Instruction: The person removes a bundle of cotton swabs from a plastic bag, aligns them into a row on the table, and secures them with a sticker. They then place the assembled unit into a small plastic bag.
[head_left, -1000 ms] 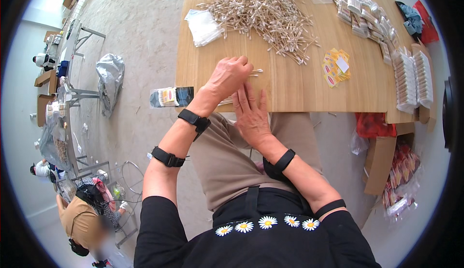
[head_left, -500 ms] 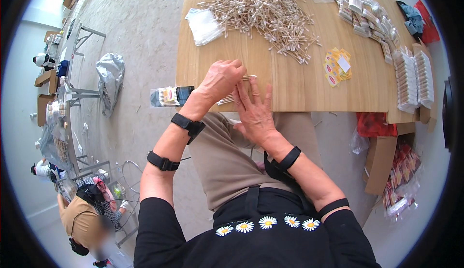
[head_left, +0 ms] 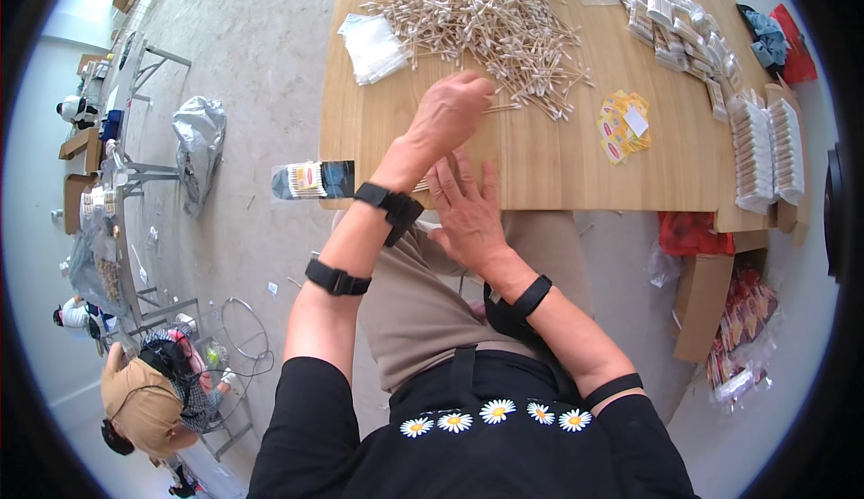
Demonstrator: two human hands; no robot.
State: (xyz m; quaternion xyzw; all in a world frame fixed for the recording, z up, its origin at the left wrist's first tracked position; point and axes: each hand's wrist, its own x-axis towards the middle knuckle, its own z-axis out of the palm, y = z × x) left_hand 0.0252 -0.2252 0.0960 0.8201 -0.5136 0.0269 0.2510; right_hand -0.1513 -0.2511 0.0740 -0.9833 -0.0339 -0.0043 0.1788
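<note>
My left hand (head_left: pixel 454 107) reaches to the near edge of a heap of cotton swabs (head_left: pixel 486 22), fingers curled together. One cotton swab (head_left: pixel 506 107) sticks out at its fingertips; the grip itself is partly hidden. Flat on the table by its front edge lies my right hand (head_left: pixel 468 211), fingers stretched out and holding nothing. Several cotton swabs (head_left: pixel 421 184) lie beside its fingers, mostly covered by my left wrist. Left of them, a clear pack of swabs (head_left: pixel 304 179) with a yellow-and-red label overhangs the table corner.
Clear plastic bags (head_left: pixel 373 49) lie left of the heap, yellow cards (head_left: pixel 623 125) to its right. Filled swab packs (head_left: pixel 670 26) are piled at the far right, near a box of stacked packs (head_left: pixel 765 152). A cardboard box (head_left: pixel 706 305) stands below; a co-worker (head_left: pixel 153 400) sits lower left.
My left hand has moved forward and right, from beside my right fingers to the heap's edge. My right hand stays flat at the table edge.
</note>
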